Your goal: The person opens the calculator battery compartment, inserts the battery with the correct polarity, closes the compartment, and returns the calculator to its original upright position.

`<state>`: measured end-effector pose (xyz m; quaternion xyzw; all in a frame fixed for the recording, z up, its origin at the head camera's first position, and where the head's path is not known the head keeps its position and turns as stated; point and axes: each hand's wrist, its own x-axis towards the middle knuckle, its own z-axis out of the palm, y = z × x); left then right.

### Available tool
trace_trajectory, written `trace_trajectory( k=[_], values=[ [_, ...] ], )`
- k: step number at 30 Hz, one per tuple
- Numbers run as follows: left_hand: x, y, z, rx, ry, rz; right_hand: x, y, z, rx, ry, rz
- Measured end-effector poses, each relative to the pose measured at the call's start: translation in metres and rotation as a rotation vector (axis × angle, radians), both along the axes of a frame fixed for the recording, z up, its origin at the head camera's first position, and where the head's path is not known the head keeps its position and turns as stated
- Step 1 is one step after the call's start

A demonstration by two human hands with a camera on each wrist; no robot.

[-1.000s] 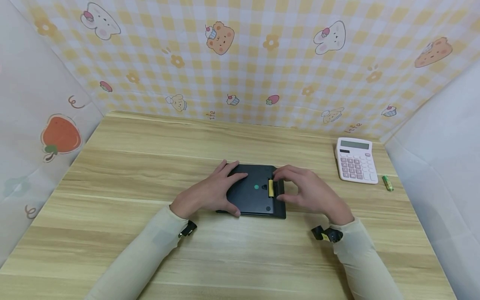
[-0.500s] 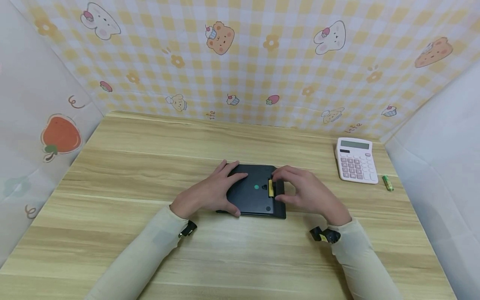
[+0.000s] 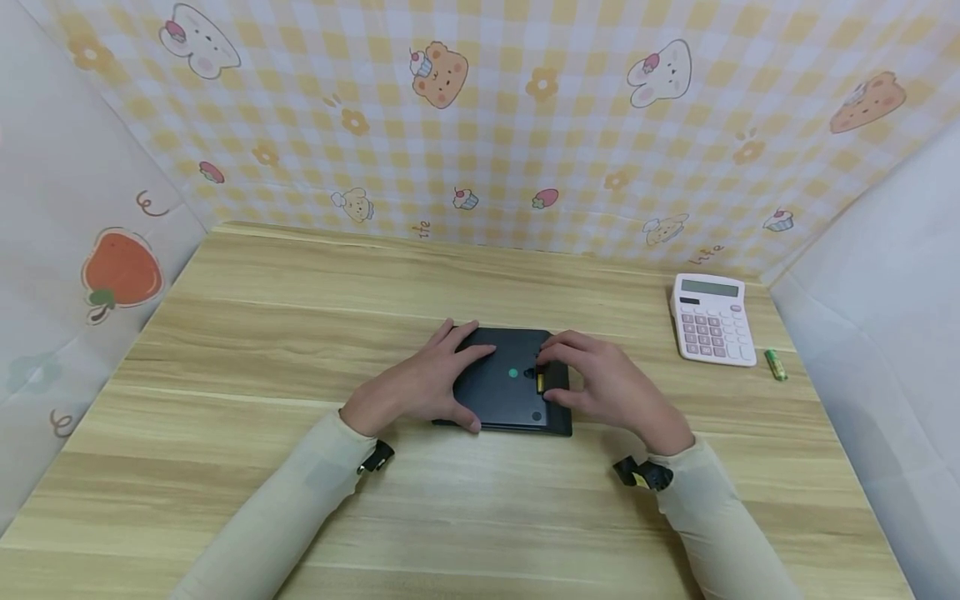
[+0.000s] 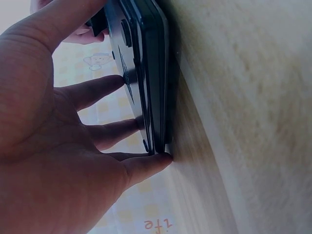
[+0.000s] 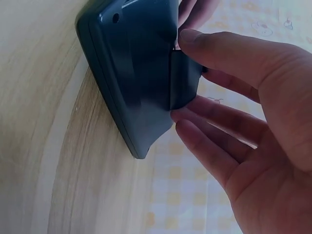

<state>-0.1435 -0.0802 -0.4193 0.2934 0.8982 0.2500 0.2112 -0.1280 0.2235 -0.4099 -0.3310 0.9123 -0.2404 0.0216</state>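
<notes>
A black calculator [image 3: 495, 400], as it appears, lies face down on the wooden table, its battery bay at the right end. My left hand [image 3: 420, 383] rests spread over its left part, thumb at the near edge and fingers reaching across the back, nearly straight in the left wrist view. Between thumb and fingers, my right hand [image 3: 618, 392] pinches the black battery cover [image 5: 184, 80] at the bay. The yellow battery [image 3: 540, 384] there is partly hidden by the cover and fingers. How far the cover is seated I cannot tell.
A pink and white calculator [image 3: 712, 321] lies face up at the back right. Beside it is a small green battery [image 3: 776, 365] near the table's right edge. A checked cloth [image 3: 495, 142] stands behind the table [image 3: 300, 333], with pale cloth at both sides.
My right hand has moved slightly left with the battery cover, and less of the yellow battery shows. The left hand and the black calculator have stayed in place.
</notes>
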Motion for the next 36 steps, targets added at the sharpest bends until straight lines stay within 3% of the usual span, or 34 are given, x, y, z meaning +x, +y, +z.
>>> trace_trajectory(
  k=[36],
  values=[
    [0.0006, 0.0003, 0.0007, 0.000, -0.006, 0.002, -0.0004, -0.0021, -0.0013, 0.013, -0.005, -0.027]
  ],
)
